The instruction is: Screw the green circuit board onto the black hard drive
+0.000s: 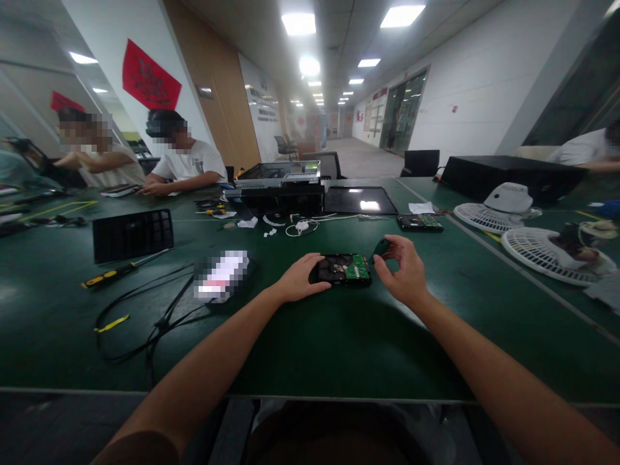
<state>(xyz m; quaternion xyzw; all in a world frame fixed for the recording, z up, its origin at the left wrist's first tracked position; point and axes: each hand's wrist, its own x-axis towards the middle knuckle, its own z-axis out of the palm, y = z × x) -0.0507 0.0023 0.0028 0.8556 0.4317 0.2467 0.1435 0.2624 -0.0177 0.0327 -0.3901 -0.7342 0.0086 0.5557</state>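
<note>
A hard drive (343, 269) lies on the green table in front of me, its green circuit board facing up at the right end. My left hand (305, 278) grips the drive's left end, thumb along the near edge and fingers at the far edge. Just right of the drive, my right hand (402, 268) is raised a little. Between its thumb and fingers it pinches a small dark flat piece (381, 248), whose kind I cannot make out.
Another hard drive (420, 223) lies farther back. An opened computer case (276, 187) and a dark flat panel (361, 200) stand beyond. At left are a screwdriver (109, 275), black cables (159, 323) and a blurred lit phone (221, 276). White fan parts (537, 255) sit right.
</note>
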